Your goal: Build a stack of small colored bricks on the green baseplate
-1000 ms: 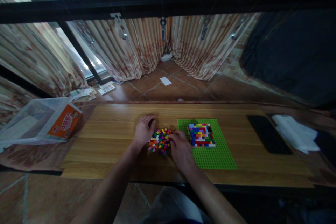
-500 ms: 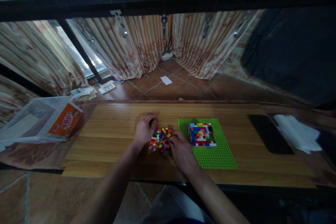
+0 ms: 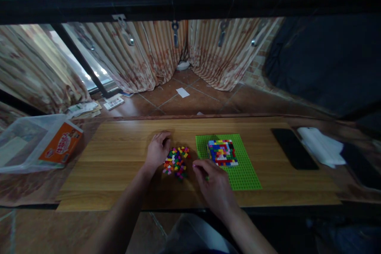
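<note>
A loose pile of small multicoloured toy bricks (image 3: pixel 176 160) lies on the wooden board. My left hand (image 3: pixel 159 149) rests at the pile's left side, fingers loosely curved with a gap at the thumb and nothing seen in them. On the other side, my right hand (image 3: pixel 214 180) is closed in a pinch, with a tiny pinkish brick (image 3: pixel 194 164) showing at the fingertips. It hovers between the pile and the green studded baseplate (image 3: pixel 245 176), overlapping the plate's near left part. On the plate stands a square, walled build of coloured bricks (image 3: pixel 222 152).
A clear plastic bin (image 3: pixel 28 143) with an orange label stands at the left. To the right lie a black flat panel (image 3: pixel 293 149) and a white packet (image 3: pixel 320 146). A dark horizontal bar (image 3: pixel 190 4) crosses the view beyond the table, before striped curtains (image 3: pixel 143 55).
My right hand has drawn back from the pile to the right, its fingertips now apart from it. My left hand stays beside the pile. The whole view has shifted slightly.
</note>
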A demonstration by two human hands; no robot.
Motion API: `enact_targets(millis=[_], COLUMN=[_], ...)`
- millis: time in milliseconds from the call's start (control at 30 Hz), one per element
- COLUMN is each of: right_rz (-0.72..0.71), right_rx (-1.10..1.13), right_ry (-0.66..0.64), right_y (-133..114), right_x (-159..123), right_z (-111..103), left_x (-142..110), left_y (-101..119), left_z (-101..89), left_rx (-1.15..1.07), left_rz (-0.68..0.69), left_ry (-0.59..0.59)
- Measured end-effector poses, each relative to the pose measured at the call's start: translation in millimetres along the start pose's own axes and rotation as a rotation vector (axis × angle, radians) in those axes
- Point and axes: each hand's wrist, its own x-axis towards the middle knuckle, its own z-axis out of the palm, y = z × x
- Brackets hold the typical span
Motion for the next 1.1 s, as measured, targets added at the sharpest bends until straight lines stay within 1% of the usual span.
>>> enact_targets(millis=[100,233,333,433,533,633,733,867,1100], right_rz=[0.084,0.203,0.242,0.238,0.224,0.239,0.253,0.258,0.309], right_rx=[0.010,-0.001,-0.079,-0.169,-0.272,-0.353,-0.388,-0.355,-0.219], right_ry=[0.097,0.245,0.298,0.280,0.249,0.254,0.263,0.252,0.257], right_y=[4.8,32.8,53.7,62.7,61.6,58.7,58.8,61.0,60.5], right_x=[-4.8,-4.7,-1.0,4.1,9.2,13.4,17.2,20.4,17.0], right_z=[-27.6,-59.7,-73.0,-75.1,-70.3,-65.0,-62.5,-62.9,-67.4], left_x=[0.4,1.0,1.3,1.6,1.9,2.2,2.7,2.6,2.0], left_y=[-0.5,0.3,0.5,-0.3,-1.3,-1.7,-1.6,-1.3,0.2], left_z=[0.1,-0.5,-1.1,-1.4,-1.3,-1.0,-1.0,-1.4,-1.8], left_rx=[0.007,-0.001,0.003,0.011,0.012,0.013,0.018,0.029,0.016], left_rz=[0.001,0.000,0.003,0.014,0.016,0.023,0.027,0.017,0.012], left_ry=[-0.005,-0.006,-0.006,-0.014,-0.008,-0.004,-0.007,-0.014,-0.021])
